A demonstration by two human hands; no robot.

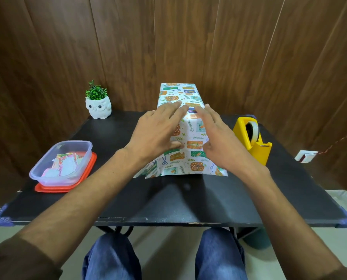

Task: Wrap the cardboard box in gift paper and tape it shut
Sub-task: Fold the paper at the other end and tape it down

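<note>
The box (178, 93) stands in the middle of the black table, covered in white gift paper (190, 156) printed with orange and green parcels. The paper's near end flares out loose onto the table. My left hand (158, 130) lies flat on the box's top near edge, fingers straight, thumb against the front face. My right hand (219, 138) is on the right side of the box with straight fingers reaching to the top edge. None of the cardboard shows.
A yellow tape dispenser (255, 138) with a roll of clear tape stands right of the box. A clear plastic container (61, 164) of paper scraps sits on an orange lid at left. A white owl pot (98, 107) with a plant stands at the back left.
</note>
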